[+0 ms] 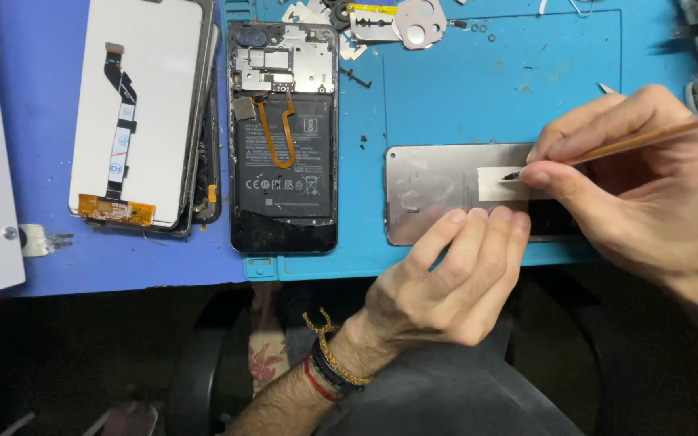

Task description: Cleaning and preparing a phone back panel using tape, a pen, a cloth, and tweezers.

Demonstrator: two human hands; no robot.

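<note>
Gripping a thin wooden-handled tool (648,136), the right hand (648,186) sets its dark tip on the white label (498,184) of a silver back cover (434,190) lying at the near edge of the blue mat (527,73) on the worktop. The left hand (446,278) grasps nothing; its fingertips (478,216) press the cover down. Likely risk: loosened pressure lets the cover slide, and the tip scratches it

white rectangular label (501,184) | on the silver back cover (430,194) near the blue mat's (478,105) front edge; detached display screens (143,113) | stacked face down, white-backed, at the mat's left edge, orange flex strip at the near end
</note>
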